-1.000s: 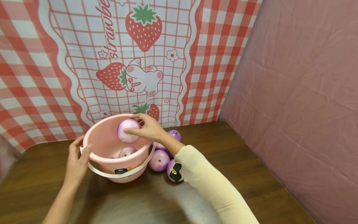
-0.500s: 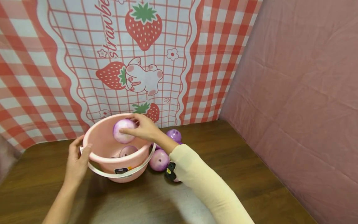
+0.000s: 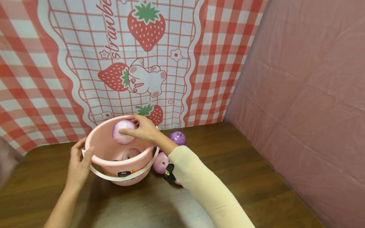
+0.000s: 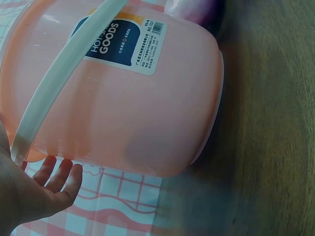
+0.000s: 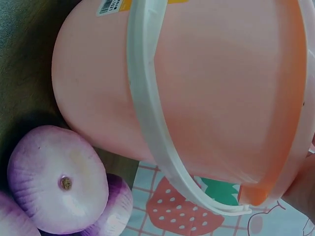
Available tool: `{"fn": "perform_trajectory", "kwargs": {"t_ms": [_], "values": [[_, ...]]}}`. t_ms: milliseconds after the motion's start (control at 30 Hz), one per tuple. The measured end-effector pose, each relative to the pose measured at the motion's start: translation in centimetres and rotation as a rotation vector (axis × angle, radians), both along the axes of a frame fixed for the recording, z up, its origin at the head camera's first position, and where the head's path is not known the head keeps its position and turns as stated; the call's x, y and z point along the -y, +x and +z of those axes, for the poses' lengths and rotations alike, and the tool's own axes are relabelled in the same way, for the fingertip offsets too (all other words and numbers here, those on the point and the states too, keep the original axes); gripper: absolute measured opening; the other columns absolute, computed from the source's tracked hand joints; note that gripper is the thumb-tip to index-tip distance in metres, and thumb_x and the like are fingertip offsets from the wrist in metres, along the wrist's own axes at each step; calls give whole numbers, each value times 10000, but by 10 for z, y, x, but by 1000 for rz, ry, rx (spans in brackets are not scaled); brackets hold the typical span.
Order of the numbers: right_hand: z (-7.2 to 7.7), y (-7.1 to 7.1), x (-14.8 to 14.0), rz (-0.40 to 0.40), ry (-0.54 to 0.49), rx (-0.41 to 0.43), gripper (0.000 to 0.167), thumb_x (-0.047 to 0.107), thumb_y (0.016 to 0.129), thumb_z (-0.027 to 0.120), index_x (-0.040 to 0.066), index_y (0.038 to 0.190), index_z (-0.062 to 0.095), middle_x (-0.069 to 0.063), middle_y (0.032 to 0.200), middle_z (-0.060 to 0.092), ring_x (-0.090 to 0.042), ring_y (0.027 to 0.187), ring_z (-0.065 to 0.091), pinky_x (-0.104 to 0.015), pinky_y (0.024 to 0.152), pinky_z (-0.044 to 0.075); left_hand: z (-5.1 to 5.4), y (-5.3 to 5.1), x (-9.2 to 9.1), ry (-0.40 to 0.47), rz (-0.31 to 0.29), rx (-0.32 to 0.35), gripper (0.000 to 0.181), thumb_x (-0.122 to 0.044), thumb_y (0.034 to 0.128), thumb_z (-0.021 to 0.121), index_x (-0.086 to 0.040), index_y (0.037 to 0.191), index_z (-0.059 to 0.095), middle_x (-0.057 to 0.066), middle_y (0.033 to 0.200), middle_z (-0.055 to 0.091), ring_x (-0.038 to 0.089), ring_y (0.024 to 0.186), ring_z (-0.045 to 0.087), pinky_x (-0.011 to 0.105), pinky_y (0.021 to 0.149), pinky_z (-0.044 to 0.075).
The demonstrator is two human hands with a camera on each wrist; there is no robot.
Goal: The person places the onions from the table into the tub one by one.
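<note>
A pink bucket (image 3: 128, 182) with a white handle (image 3: 114, 178) stands upright on the wooden table. My left hand (image 3: 77, 164) grips its left rim, thumb over the edge; in the left wrist view that hand (image 4: 44, 191) has its fingertips against the bucket wall (image 4: 147, 113). My right hand (image 3: 145, 129) holds a purple-white onion (image 3: 124, 132) inside the bucket's mouth, thumb across its front. Another onion (image 3: 131, 154) lies at the bottom. In the right wrist view only an edge of the right hand (image 5: 301, 191) shows, at the rim; the held onion is hidden there.
Right of the bucket lie several more onions (image 3: 178, 138), partly behind my right arm, and a black item with a yellow spot (image 3: 169, 174). A strawberry-print cloth (image 3: 176, 79) hangs behind the table (image 3: 228, 158), a pink cloth (image 3: 308, 95) at the right.
My right hand has moved slightly left with the onion, farther over the bucket's inside. The sleeve has shifted left too, covering more of the onions beside the bucket. My left hand has stayed in place.
</note>
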State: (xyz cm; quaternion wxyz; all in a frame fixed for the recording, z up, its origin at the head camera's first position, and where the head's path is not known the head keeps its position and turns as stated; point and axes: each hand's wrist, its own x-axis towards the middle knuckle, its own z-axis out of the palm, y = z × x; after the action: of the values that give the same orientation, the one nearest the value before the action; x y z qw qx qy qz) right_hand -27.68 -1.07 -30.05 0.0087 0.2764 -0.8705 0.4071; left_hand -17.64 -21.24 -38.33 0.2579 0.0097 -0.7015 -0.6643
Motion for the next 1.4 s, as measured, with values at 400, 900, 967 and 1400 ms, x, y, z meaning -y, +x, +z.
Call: {"fn": "perform_trajectory", "kwargs": {"t_ms": [400, 900, 967, 1400], "values": [[-1, -1, 3, -13, 54, -36, 549, 440, 776, 720, 188, 1239, 567, -30, 1152, 627, -121, 1019, 583, -192, 864, 476, -1, -1, 1, -13, 11, 4, 385, -43, 940, 481, -209, 1279, 404, -152, 1040, 508, -55, 853, 530, 21, 694, 432], [-3, 0, 3, -1, 99, -133, 566, 429, 752, 747, 180, 1232, 579, 7, 1156, 635, -83, 1034, 576, -126, 880, 444, -1, -1, 0, 14, 25, 5, 382, -31, 932, 485, -206, 1266, 420, -153, 1000, 531, -49, 850, 539, 23, 692, 441], [-4, -1, 3, 4, 108, -144, 580, 437, 747, 748, 177, 1237, 577, 12, 1162, 635, -79, 1038, 575, -125, 888, 441, -1, 0, 0, 19, 33, 11, 380, -31, 929, 489, -218, 1254, 426, -158, 961, 539, -46, 824, 540, 28, 674, 441], [-4, -1, 3, 13, 155, -184, 578, 442, 741, 749, 174, 1228, 591, 29, 1146, 642, -63, 1030, 570, -118, 893, 431, 1, 0, -2, 36, 49, 28, 375, -32, 926, 490, -225, 1242, 434, -161, 936, 542, -52, 798, 532, 29, 658, 441]]}}
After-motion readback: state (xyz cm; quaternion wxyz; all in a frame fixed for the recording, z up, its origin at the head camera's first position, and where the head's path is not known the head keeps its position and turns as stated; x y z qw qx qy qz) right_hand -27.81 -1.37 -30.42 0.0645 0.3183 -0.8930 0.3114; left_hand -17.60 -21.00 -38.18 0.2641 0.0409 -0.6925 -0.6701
